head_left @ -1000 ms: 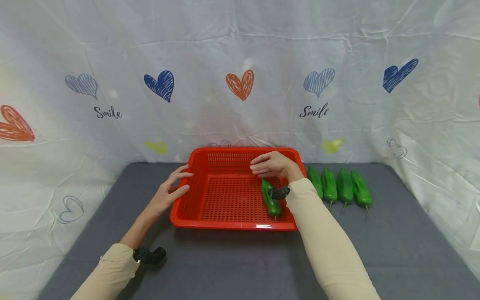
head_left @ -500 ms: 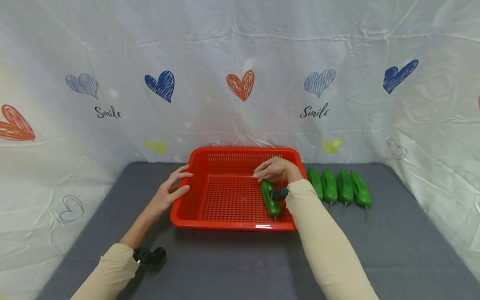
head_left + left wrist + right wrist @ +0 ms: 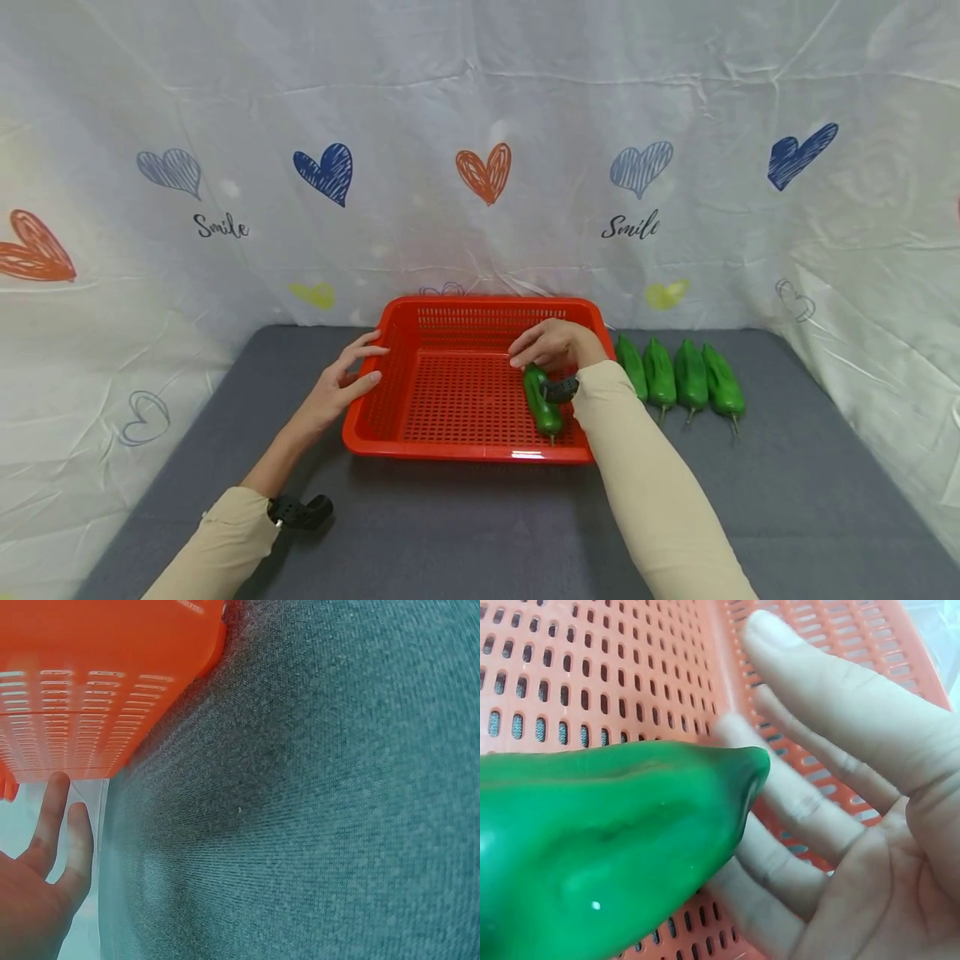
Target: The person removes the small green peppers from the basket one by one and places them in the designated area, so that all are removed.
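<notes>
A green pepper [image 3: 546, 417] lies along the right side inside a red slotted basket [image 3: 465, 452]. My right hand [image 3: 553, 342] is at the pepper's far, pointed end. In the right wrist view the fingers [image 3: 810, 817] are spread loosely behind the pepper's tip [image 3: 751, 769], and the thumb [image 3: 817, 667] stands apart from it. Whether any finger touches the tip I cannot tell. My left hand [image 3: 330, 393] rests against the basket's left rim with extended fingers. The left wrist view shows two of its fingers [image 3: 54, 817] by the basket's outer wall [image 3: 90, 712].
Several more green peppers [image 3: 691, 373] lie in a row on the dark grey table cloth [image 3: 480, 533], just right of the basket. Behind the basket hangs a white curtain [image 3: 555, 108] with printed hearts. A black strap device sits on each wrist.
My right hand has come down and slightly nearer, to the pepper's tip in the basket. The left hand keeps its place on the rim.
</notes>
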{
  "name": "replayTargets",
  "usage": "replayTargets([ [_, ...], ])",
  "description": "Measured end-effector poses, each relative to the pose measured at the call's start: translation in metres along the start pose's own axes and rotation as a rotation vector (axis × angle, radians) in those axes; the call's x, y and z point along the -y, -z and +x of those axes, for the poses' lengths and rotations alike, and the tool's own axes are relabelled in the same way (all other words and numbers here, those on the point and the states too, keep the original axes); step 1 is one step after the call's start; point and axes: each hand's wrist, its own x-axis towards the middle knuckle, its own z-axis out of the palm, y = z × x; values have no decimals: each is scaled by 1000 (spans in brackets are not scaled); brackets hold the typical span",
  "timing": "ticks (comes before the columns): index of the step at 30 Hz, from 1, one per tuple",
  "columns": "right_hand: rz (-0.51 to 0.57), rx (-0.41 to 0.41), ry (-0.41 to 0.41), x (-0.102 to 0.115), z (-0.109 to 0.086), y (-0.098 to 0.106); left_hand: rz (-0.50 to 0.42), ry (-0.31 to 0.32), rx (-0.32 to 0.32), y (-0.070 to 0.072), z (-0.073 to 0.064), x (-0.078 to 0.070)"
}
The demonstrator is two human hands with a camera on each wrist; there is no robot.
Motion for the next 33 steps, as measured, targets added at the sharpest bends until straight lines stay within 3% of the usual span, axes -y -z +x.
replayTargets([
  [18,-83,85,-21,0,-2,4,9,8,-4,-1,0,0],
  [28,-149,97,9,-2,-3,4,5,6,-3,-1,1,2],
  [33,-166,63,85,-4,-1,5,11,10,-7,0,1,1],
])
